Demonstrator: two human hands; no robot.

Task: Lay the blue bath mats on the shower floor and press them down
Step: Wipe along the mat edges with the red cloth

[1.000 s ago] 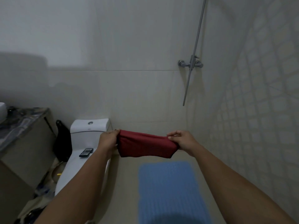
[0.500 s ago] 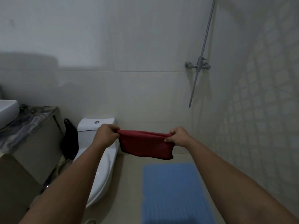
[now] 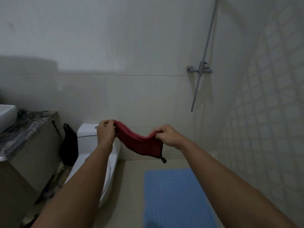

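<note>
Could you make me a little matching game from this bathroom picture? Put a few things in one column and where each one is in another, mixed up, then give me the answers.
Things:
1. red cloth
2. blue mat
3. toilet
4. shower tap

Places:
A. fixed on the back wall, upper right
B. flat on the floor
C. held up between the left hand and right hand
D. against the back wall, beside the counter

Pairs: 1-C, 2-B, 3-D, 4-A
</note>
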